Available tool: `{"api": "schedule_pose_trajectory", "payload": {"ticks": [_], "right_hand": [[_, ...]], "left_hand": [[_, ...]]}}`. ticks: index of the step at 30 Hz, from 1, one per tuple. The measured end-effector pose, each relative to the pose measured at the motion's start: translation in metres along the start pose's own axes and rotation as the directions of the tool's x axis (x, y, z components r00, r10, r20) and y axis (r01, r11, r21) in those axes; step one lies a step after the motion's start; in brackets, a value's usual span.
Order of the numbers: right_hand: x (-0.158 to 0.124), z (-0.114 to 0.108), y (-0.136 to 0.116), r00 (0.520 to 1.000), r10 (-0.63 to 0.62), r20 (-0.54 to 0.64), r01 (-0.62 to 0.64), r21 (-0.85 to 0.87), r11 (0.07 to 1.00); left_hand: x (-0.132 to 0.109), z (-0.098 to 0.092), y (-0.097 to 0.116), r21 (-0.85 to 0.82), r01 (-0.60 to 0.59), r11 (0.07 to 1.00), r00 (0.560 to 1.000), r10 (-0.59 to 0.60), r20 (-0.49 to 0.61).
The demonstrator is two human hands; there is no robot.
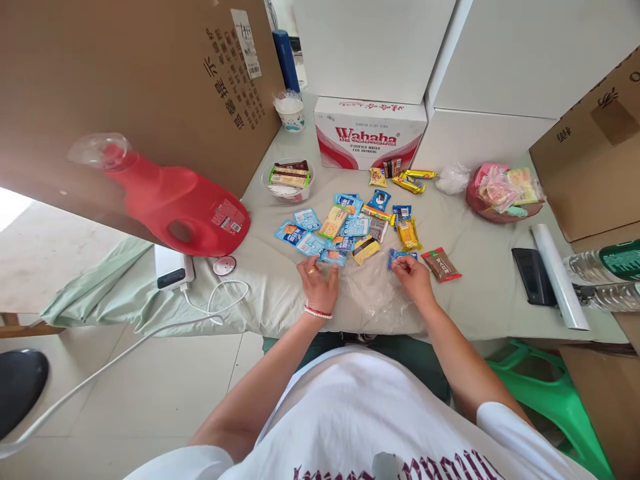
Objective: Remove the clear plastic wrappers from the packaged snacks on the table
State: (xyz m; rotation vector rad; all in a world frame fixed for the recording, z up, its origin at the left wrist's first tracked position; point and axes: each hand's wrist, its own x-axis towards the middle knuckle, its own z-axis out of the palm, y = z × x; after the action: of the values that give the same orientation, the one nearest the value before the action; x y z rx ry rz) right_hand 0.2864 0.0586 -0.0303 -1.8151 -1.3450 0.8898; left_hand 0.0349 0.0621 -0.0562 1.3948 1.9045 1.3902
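My left hand (319,288) rests at the near edge of a spread of small snack packets, its fingers apart by a light blue packet (333,257). My right hand (416,280) is closed in a pinch beside a dark blue packet (403,257); what its fingertips hold is too small to tell. Between the hands lies a crumpled clear plastic bag (373,293). A yellow and black packet (367,249) sits just beyond it. Right of my right hand are a brown packet (442,265) and a yellow packet (409,235).
A clear tub (305,193) with snack bars stands behind left, before a Wahaba-style water carton (370,137). A red jug (200,207) and white power bank (173,268) are left. A filled bowl (480,212), phone (533,277), white roll (560,277) and bottles (620,263) are right.
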Motion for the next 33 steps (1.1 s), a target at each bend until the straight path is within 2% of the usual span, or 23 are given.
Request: {"api": "schedule_pose_trajectory", "payload": {"ticks": [2,3,4,5,6,7,8,9,10,11,12,16,18,20,21,22,24,26,27,30,33], "right_hand": [[-0.001,-0.011,0.009,0.998,0.001,-0.056,0.001,0.040,0.999],[-0.002,-0.017,0.012,0.998,-0.002,-0.068,0.004,0.041,0.999],[-0.003,-0.021,0.014,0.997,-0.005,-0.074,0.007,0.034,0.999],[-0.005,-0.025,0.015,0.997,-0.008,-0.075,0.009,0.023,1.000],[-0.006,-0.028,0.016,0.997,-0.007,-0.076,0.008,0.009,1.000],[-0.007,-0.031,0.016,0.997,-0.003,-0.079,0.002,-0.005,1.000],[-0.007,-0.033,0.018,0.997,0.004,-0.081,-0.006,-0.017,1.000],[-0.007,-0.035,0.019,0.997,0.013,-0.082,-0.015,-0.023,1.000],[-0.006,-0.037,0.022,0.996,0.025,-0.084,-0.027,-0.025,0.999],[-0.005,-0.039,0.026,0.996,0.036,-0.086,-0.039,-0.025,0.999],[-0.004,-0.041,0.030,0.995,0.045,-0.086,-0.047,-0.024,0.999],[0.006,-0.058,0.045,0.998,0.063,-0.029,-0.066,-0.104,0.992],[0.015,-0.074,0.042,0.987,0.093,0.133,-0.062,-0.225,0.973],[0.030,-0.093,0.029,0.940,0.145,0.309,-0.017,-0.383,0.923],[0.039,-0.101,0.018,0.927,0.172,0.332,0.004,-0.468,0.884],[0.049,-0.108,0.007,0.937,0.185,0.298,0.010,-0.550,0.835],[0.071,-0.110,-0.018,0.978,0.166,0.124,-0.038,-0.678,0.734],[0.090,-0.098,-0.039,0.985,0.169,0.019,-0.102,-0.732,0.674],[0.097,-0.087,-0.046,0.982,0.189,0.026,-0.108,-0.740,0.664],[0.109,-0.057,-0.053,0.969,0.233,0.088,-0.097,-0.727,0.680],[0.108,-0.055,-0.044,0.987,0.155,-0.030,-0.133,-0.687,0.714]], "left_hand": [[-0.003,-0.004,0.001,0.165,-0.209,0.964,0.977,0.199,0.074],[-0.004,-0.005,0.002,0.221,-0.350,0.911,0.932,0.315,0.179],[-0.004,-0.005,0.004,0.228,-0.493,0.840,0.853,0.414,0.319],[-0.003,-0.004,0.007,0.180,-0.614,0.768,0.741,0.484,0.465],[-0.001,-0.002,0.010,0.098,-0.704,0.703,0.609,0.527,0.594],[0.001,0.000,0.014,0.007,-0.758,0.652,0.477,0.547,0.688],[0.004,0.003,0.017,-0.072,-0.779,0.622,0.369,0.549,0.749],[0.008,0.005,0.019,-0.131,-0.780,0.612,0.295,0.543,0.786],[0.011,0.006,0.020,-0.172,-0.768,0.617,0.249,0.534,0.808],[0.015,0.006,0.020,-0.196,-0.748,0.634,0.228,0.523,0.821],[0.019,0.004,0.020,-0.208,-0.721,0.661,0.229,0.511,0.828],[0.032,-0.015,0.009,-0.213,-0.620,0.755,0.288,0.472,0.833],[0.034,-0.028,0.003,-0.213,-0.559,0.801,0.300,0.435,0.849],[0.032,-0.038,0.000,-0.210,-0.465,0.860,0.323,0.386,0.864],[0.029,-0.040,-0.001,-0.203,-0.416,0.887,0.346,0.360,0.866],[0.026,-0.041,-0.001,-0.187,-0.369,0.910,0.387,0.334,0.860],[0.019,-0.039,0.000,-0.138,-0.300,0.944,0.491,0.277,0.826],[0.012,-0.034,0.001,-0.086,-0.256,0.963,0.569,0.222,0.792],[0.008,-0.032,0.002,-0.067,-0.254,0.965,0.585,0.209,0.784],[-0.001,-0.032,0.004,-0.041,-0.328,0.944,0.562,0.230,0.795],[-0.008,-0.038,0.003,0.000,-0.415,0.910,0.554,0.253,0.793]]}}
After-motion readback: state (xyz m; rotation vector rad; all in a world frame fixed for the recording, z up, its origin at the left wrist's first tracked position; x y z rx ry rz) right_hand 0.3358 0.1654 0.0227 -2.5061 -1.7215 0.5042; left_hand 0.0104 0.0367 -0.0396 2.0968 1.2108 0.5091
